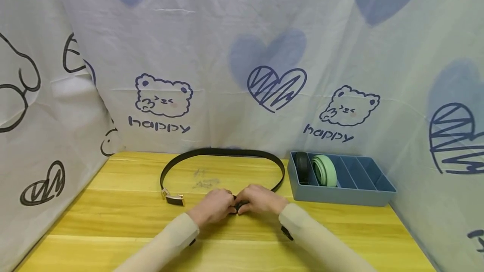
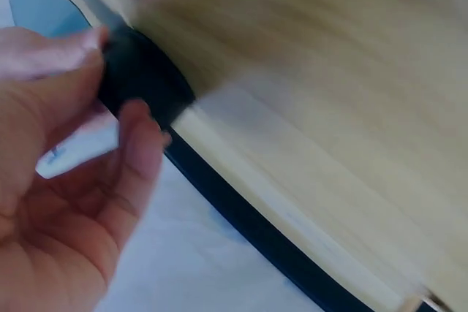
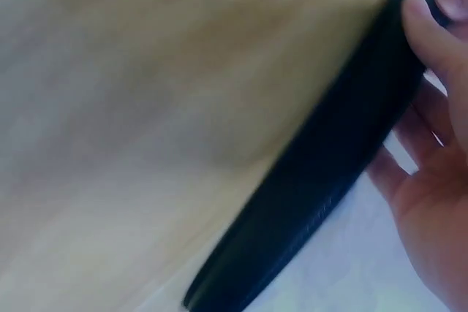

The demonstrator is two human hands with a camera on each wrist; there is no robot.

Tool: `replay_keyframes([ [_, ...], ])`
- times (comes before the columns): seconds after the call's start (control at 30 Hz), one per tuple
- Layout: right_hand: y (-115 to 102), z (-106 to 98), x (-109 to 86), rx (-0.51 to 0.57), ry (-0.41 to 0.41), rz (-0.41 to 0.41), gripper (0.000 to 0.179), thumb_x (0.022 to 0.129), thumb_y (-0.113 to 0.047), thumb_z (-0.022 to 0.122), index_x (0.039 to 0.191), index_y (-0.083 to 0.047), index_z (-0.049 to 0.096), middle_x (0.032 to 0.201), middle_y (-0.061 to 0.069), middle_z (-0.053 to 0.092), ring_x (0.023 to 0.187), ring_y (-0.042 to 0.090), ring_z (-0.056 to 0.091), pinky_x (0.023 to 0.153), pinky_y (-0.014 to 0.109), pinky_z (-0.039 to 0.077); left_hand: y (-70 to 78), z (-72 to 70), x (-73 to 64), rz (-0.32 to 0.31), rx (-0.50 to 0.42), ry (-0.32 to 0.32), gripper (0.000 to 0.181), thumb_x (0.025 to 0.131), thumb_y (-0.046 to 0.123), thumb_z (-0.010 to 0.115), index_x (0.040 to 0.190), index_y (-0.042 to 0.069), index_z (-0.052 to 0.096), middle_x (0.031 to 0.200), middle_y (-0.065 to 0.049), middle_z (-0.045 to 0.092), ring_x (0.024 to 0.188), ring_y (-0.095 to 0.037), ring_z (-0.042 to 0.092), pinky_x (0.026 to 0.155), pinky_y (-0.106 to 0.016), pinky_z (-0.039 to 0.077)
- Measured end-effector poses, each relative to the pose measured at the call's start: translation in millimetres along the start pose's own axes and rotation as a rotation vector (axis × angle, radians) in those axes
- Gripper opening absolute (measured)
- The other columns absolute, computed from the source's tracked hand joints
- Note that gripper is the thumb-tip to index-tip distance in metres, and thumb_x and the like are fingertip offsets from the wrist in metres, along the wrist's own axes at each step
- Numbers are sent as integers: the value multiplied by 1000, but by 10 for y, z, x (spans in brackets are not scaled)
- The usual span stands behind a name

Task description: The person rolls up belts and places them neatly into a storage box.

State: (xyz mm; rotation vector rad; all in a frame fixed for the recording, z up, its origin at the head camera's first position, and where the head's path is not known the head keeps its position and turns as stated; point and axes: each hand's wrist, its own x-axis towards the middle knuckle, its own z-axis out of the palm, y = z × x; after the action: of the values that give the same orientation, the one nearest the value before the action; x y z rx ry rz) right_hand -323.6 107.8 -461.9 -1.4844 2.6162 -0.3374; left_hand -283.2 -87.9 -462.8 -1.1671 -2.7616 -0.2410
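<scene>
A black belt [image 1: 234, 152] stands on its edge on the wooden table in a wide loop, its gold-trimmed buckle [image 1: 174, 200] at the left end. At the loop's near side, my left hand [image 1: 217, 205] and right hand [image 1: 261, 198] meet over the belt's other end. In the left wrist view, the thumb and fingers of my left hand [image 2: 66, 217] pinch a curled part of the black strap [image 2: 241, 210]. My right hand [image 3: 439, 195] grips the strap [image 3: 314, 158] with its thumb against the flat face. The hands partly hide the end between them.
A blue-grey divided box [image 1: 344, 197] stands at the back right, close to the loop. Its left compartments hold a coiled black belt [image 1: 301, 167] and a coiled pale green belt [image 1: 326, 171]. Printed white cloth [image 1: 219, 108] hangs behind the table and along both sides.
</scene>
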Motion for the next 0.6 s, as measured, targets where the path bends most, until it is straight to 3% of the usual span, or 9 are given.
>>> replay_keyframes([
  [0.13, 25, -1, -24, 26, -22, -5, 29, 89, -30, 71, 117, -21, 72, 115, -9, 71, 105, 3, 64, 93, 21, 49, -85, -17, -28, 61, -91, -15, 13, 88, 24, 73, 77, 18, 76, 87, 3, 69, 71, -4, 60, 65, -20, 50],
  [0.23, 10, 41, -37, 0, 15, -28, 23, 91, -29, 69, 112, -20, 74, 111, -9, 72, 100, 3, 65, 90, 20, 50, -122, 4, -44, 73, -142, -30, 12, 90, 22, 72, 79, 17, 76, 92, 3, 69, 73, -2, 60, 68, -19, 51],
  [0.33, -23, 75, -58, -74, 79, -31, 15, 92, -29, 68, 103, -20, 75, 100, -10, 74, 89, 2, 66, 82, 20, 51, -100, 37, -31, 27, -110, -22, 12, 90, 22, 72, 80, 16, 75, 88, 1, 68, 71, -6, 60, 65, -21, 51],
  [0.47, -62, 103, -76, -155, 135, -25, 12, 93, -29, 67, 98, -22, 75, 92, -11, 73, 81, 1, 65, 76, 21, 52, 17, 88, 6, -57, 2, -4, 15, 91, 26, 71, 82, 14, 72, 77, -3, 65, 66, -14, 60, 59, -27, 49],
  [0.6, -91, 117, -72, -173, 166, -19, 13, 94, -30, 65, 99, -24, 75, 91, -11, 73, 80, 1, 65, 75, 21, 52, 138, 109, 33, -119, 58, 58, 17, 92, 26, 69, 82, 13, 70, 69, -3, 64, 61, -17, 61, 55, -30, 50],
])
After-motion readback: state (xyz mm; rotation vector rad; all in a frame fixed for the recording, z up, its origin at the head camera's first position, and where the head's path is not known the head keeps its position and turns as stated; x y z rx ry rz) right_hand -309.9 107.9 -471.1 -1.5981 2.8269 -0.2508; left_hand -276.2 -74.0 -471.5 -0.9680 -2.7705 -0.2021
